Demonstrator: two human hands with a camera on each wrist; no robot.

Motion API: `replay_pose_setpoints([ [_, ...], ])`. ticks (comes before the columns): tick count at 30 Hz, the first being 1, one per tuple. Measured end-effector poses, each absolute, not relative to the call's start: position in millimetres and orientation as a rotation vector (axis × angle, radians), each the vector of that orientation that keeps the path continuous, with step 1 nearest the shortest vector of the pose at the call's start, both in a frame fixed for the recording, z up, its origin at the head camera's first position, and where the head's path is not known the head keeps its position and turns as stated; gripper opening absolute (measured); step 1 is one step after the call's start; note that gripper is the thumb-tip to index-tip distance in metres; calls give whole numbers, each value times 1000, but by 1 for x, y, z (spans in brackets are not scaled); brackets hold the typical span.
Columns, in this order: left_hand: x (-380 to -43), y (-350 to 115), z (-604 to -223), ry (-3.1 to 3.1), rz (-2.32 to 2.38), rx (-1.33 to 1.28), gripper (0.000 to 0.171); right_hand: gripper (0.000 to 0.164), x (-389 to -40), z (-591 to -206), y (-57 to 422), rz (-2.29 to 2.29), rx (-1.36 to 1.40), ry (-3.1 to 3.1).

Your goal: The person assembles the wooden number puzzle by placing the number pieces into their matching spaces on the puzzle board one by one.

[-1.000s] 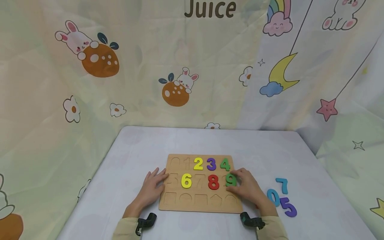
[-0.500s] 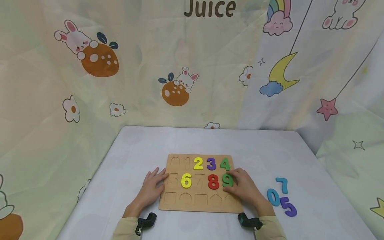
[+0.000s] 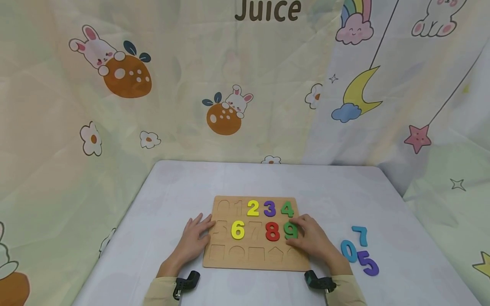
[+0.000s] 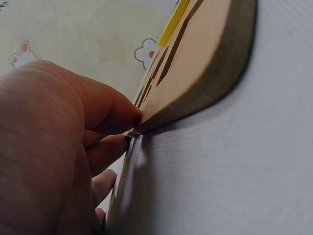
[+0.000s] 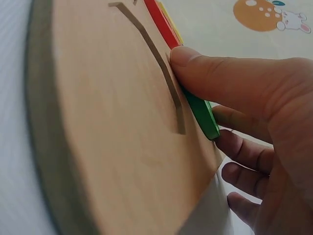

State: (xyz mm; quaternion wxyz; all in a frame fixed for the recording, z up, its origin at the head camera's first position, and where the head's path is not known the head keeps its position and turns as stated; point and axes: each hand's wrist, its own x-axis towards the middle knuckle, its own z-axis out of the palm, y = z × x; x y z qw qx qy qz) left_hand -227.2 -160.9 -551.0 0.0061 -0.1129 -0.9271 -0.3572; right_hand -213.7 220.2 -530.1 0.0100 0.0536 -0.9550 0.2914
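Observation:
A wooden number puzzle board [image 3: 245,262] lies on the table with several coloured number pieces on it. My right hand [image 3: 315,240] holds the green number 9 [image 3: 290,230] between thumb and fingers at the right end of the middle row. The right wrist view shows the thumb [image 5: 220,73] on the near side of the green piece [image 5: 201,112]. My left hand [image 3: 193,238] rests at the board's left edge, fingers extended. In the left wrist view its thumb tip [image 4: 129,115] touches the edge of the board [image 4: 195,81].
On the board sit a yellow 2 [image 3: 253,208], purple 3 [image 3: 269,208], green 4 [image 3: 287,209], yellow 6 [image 3: 237,230] and red 8 [image 3: 272,231]. Right of the right hand lie a blue 7 [image 3: 360,235], blue 0 [image 3: 348,251] and purple 5 [image 3: 368,264]. A printed curtain [image 3: 183,55] hangs behind the table.
My right hand has moved the green 9 slightly left, into line with the red 8; over the last half second it barely shifts. The left hand stays in place.

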Motion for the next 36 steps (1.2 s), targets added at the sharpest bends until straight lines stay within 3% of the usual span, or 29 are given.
replay_pose_setpoints([
  [11,-228,-162,-552,-2893,-1124,-354,45,64,-213,-525,223,984,137,-2985],
  [22,-227,-161,-552,-2890,-1120,-358,44,29,-211,-520,239,920,30,-2867],
  [31,-227,-161,-552,-2887,-1106,-360,43,31,-213,-524,260,888,-42,-2805],
  [36,-227,-161,-551,-2889,-1108,-357,43,36,-211,-522,275,905,-216,-2808],
])
